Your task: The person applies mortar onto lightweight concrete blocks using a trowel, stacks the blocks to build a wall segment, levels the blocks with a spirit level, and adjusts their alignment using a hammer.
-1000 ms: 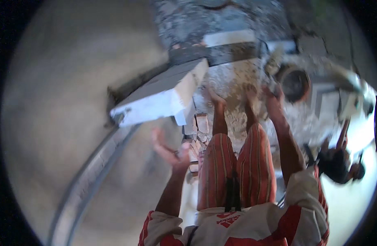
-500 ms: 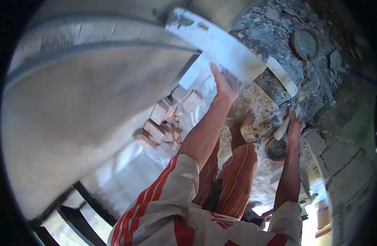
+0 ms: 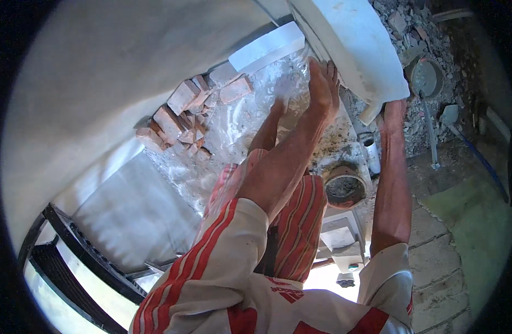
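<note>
A long white slab-like piece, its edge bent by the lens, stretches from the top of the view down toward my right hand. Against its left side lies my left hand, fingers stretched out and thumb apart. My right hand reaches to the slab's near corner, where its fingers go out of sight. Beside that hand a short pale piece sticks out; I cannot tell whether it is held. Between my arms and legs, a round bowl of grey mix rests by a white cylindrical container.
Broken bricks are heaped along the wall at left, near a white block. Right of the slab lie rubble, a round pan and a blue-handled tool. A black metal frame stands at lower left.
My view has shifted, with the slab now farther right. My right hand has gone from low beside the bowl up to the slab's near corner. My left hand stays by the slab.
</note>
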### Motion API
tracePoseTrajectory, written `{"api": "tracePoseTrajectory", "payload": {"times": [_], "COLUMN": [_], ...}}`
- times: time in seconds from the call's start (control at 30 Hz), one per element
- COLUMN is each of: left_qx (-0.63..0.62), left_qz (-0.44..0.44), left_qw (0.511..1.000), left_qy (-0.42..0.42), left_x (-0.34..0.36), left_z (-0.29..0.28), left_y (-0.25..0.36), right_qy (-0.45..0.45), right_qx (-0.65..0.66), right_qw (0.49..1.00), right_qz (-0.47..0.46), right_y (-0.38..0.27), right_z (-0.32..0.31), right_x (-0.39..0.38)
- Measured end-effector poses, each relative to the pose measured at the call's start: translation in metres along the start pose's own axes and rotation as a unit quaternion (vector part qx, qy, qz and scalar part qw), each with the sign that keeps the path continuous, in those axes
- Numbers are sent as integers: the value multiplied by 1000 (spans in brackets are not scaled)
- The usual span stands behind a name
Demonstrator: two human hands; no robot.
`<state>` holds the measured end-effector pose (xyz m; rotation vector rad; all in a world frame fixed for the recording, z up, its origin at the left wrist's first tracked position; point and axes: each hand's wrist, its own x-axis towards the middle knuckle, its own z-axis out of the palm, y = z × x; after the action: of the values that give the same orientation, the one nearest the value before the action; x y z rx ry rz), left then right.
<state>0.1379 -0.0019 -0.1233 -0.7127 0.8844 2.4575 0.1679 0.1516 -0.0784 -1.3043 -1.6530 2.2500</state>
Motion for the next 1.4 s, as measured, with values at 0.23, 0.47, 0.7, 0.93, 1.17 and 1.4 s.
{"api": "tracePoseTrajectory", "payload": {"times": [0.23, 0.47, 0.7, 0.93, 1.17, 1.4], "left_qx": [7, 86, 166, 294, 277, 256], "left_qz": [-13, -37, 38, 106, 90, 91], "left_qw": [999, 994, 985, 949, 954, 959], "left_qy": [-51, -65, -22, -49, -66, -77], "left_x": [-7, -12, -35, -12, -15, -16], "left_z": [13, 21, 80, 105, 105, 111], "left_y": [6, 37, 104, 130, 137, 140], "right_qy": [1, -26, 86, 83, -102, -145], "right_qx": [67, 68, -96, 132, 81, 6], "right_qw": [998, 997, 987, 921, 945, 954], "right_qz": [-3, 39, -92, -356, -300, -261], "right_y": [29, 19, -41, -164, -168, -153], "right_z": [-17, -8, -33, 12, 36, 62], "right_x": [15, 2, -10, -95, -113, -112]}}
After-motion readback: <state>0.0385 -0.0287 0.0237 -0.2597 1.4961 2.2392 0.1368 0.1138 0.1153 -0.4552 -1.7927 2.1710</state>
